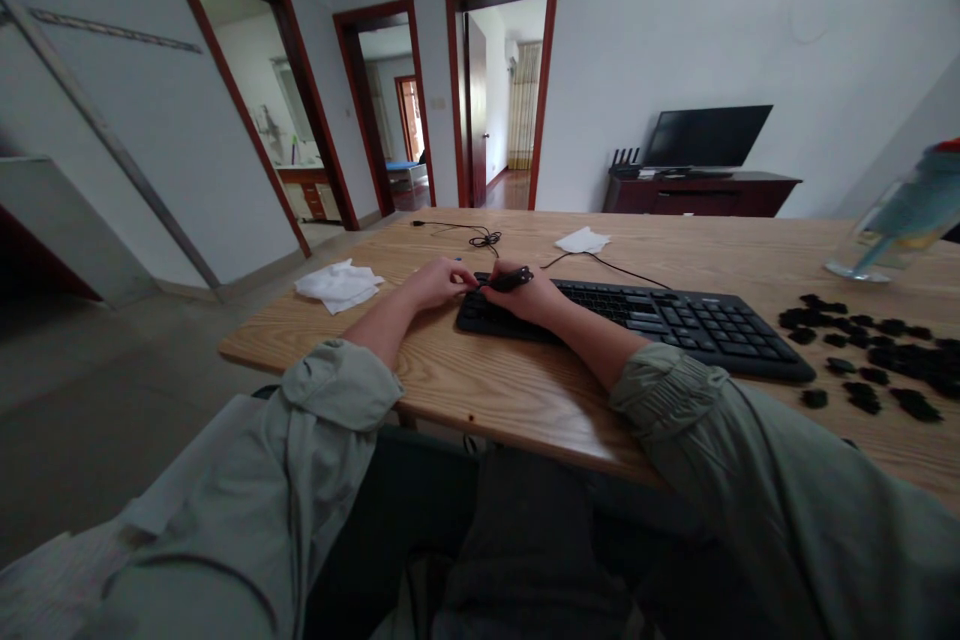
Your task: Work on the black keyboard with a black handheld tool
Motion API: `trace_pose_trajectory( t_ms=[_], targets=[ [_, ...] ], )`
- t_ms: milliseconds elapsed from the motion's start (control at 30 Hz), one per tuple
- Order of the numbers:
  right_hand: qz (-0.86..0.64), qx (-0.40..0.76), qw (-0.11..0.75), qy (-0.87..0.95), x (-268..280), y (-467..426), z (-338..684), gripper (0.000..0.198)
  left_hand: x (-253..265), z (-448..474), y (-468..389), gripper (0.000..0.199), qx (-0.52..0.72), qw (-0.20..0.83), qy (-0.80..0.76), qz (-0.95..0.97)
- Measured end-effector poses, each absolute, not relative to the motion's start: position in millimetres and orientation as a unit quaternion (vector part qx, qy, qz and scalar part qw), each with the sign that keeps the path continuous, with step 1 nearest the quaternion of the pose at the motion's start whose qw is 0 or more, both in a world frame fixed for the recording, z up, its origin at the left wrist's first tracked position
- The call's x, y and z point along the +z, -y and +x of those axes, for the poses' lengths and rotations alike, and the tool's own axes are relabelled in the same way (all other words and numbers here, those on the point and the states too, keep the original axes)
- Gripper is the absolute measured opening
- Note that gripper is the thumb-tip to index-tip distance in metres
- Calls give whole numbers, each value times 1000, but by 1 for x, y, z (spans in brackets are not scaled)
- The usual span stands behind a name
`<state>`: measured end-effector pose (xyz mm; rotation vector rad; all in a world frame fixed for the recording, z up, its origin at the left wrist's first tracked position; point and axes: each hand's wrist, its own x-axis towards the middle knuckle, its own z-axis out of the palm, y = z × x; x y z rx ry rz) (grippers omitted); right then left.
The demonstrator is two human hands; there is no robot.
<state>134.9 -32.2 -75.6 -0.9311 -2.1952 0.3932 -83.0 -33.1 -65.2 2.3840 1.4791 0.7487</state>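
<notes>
Keyboard (637,320) lies on the desk (525,390), loose keycaps (877,350) to its right. At its left end, our right hand (525,295) grips a small dark tool (510,279); our left hand (439,282) pinches beside it. We judge the keycaps light, stiff, best taken by their edges.

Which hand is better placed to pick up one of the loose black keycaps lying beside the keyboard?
Right, probably. The loose keycaps lie past the keyboard on the right hand side, though it grips a dark tool. The left hand sits at the opposite end.
</notes>
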Motion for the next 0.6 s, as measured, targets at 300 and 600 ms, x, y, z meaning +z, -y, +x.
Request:
trace_pose_trajectory(
  t_ms=[300, 600],
  targets=[
    [-341, 195, 382, 836, -77, 24, 141, 18, -63, -73, 44, 19, 227, 16, -499, 836],
    [-285, 201, 398, 849, -83, 25, 145, 15, -68, -73, 42, 20, 237, -7, -480, 845]
  ],
)
